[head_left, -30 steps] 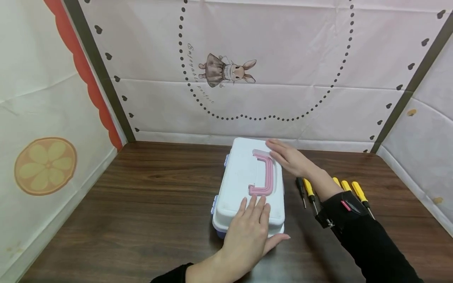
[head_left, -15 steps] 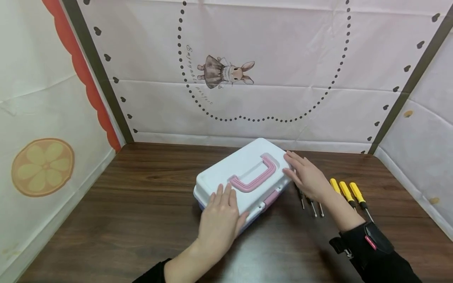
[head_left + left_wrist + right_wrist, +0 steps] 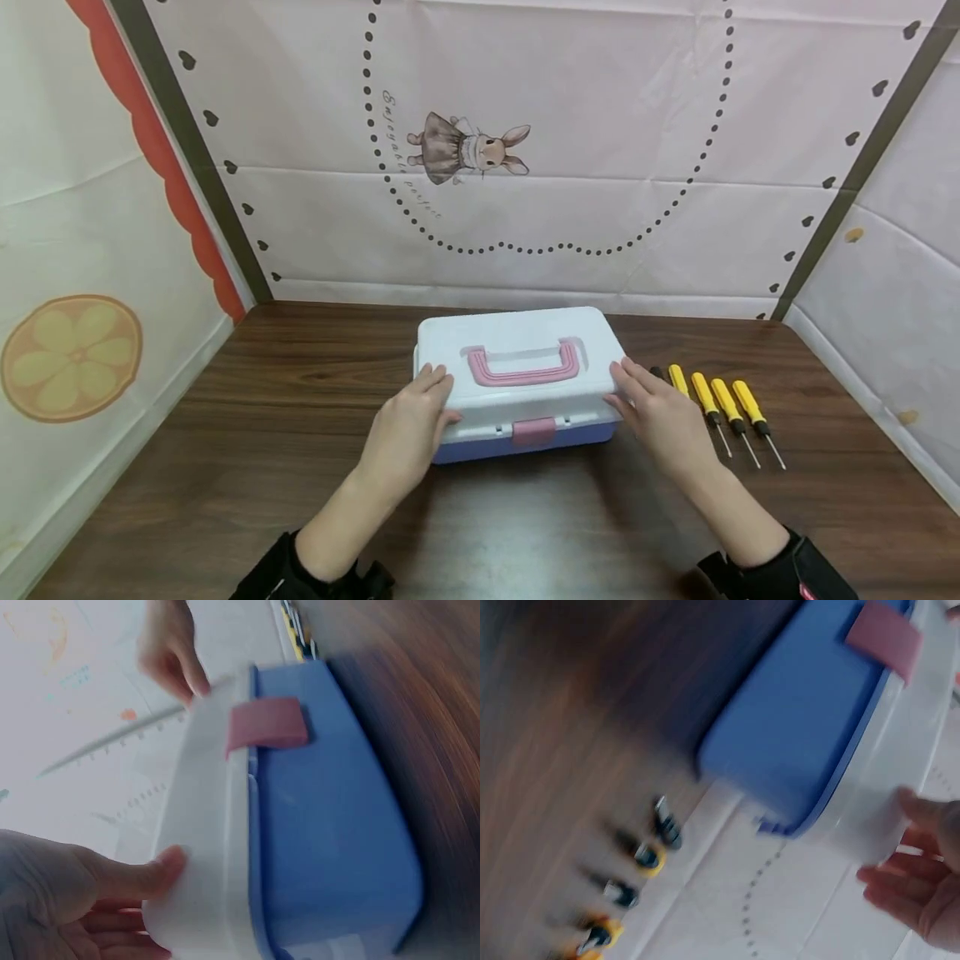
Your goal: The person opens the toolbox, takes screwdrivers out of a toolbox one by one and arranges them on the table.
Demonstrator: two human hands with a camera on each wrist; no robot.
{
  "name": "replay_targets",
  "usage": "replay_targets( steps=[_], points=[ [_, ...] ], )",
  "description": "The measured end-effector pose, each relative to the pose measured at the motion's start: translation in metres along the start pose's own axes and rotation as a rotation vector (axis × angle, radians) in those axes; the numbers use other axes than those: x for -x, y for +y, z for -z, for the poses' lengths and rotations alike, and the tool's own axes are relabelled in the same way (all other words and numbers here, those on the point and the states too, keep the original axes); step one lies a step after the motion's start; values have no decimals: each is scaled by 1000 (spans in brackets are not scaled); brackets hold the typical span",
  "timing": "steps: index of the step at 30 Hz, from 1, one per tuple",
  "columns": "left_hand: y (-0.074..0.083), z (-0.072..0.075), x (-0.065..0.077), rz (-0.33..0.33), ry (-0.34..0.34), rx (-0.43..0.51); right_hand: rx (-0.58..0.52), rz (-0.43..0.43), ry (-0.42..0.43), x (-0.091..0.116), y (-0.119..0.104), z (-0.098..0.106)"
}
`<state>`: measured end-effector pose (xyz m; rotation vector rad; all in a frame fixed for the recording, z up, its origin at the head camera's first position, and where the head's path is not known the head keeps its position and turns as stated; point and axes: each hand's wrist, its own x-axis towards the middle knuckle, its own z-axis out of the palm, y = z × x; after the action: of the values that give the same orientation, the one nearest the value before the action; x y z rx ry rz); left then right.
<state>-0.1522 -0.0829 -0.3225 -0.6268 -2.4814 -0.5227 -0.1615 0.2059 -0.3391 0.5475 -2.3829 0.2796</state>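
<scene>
A toolbox [image 3: 517, 400] with a white lid, a blue base and a pink carrying handle [image 3: 522, 367] stands on the table, its pink latch [image 3: 534, 431] facing me. My left hand [image 3: 405, 425] holds the lid's left front corner; in the left wrist view its thumb [image 3: 161, 874] lies on the lid's front while the fingers wrap the end. At the opposite corner my right hand [image 3: 663, 417] grips the lid likewise, thumb on the front and fingers around the side in the right wrist view. The lid is down.
Several yellow-handled screwdrivers [image 3: 727, 400] lie in a row on the wooden table [image 3: 300, 433], right of the toolbox and close to my right hand. One black-handled tool [image 3: 657, 372] is partly hidden there. Cloth-covered walls [image 3: 600, 125] enclose the back and sides.
The toolbox has turned from lengthwise to crosswise, bringing its pink latch round to the front. My left hand has moved to the left end and my right hand to the right end.
</scene>
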Motion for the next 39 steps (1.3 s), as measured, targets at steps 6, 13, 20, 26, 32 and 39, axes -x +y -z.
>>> replay_targets(
  steps=[6,13,20,26,32,39],
  points=[
    [-11,-5,-4,30,82,51,73,44,124,6,-19,1],
    [-8,-10,1,-26,174,6,111,48,168,10,-27,0],
    [-11,-12,-4,-8,198,-3,88,31,159,2,-26,-5],
    [-19,-19,-22,33,170,25,81,-44,92,-17,-18,-14],
    [-31,-31,-49,91,144,29,77,-146,-16,-40,-8,-25],
    [-41,-48,-70,122,140,2,68,-215,-82,-61,4,-40]
  ],
)
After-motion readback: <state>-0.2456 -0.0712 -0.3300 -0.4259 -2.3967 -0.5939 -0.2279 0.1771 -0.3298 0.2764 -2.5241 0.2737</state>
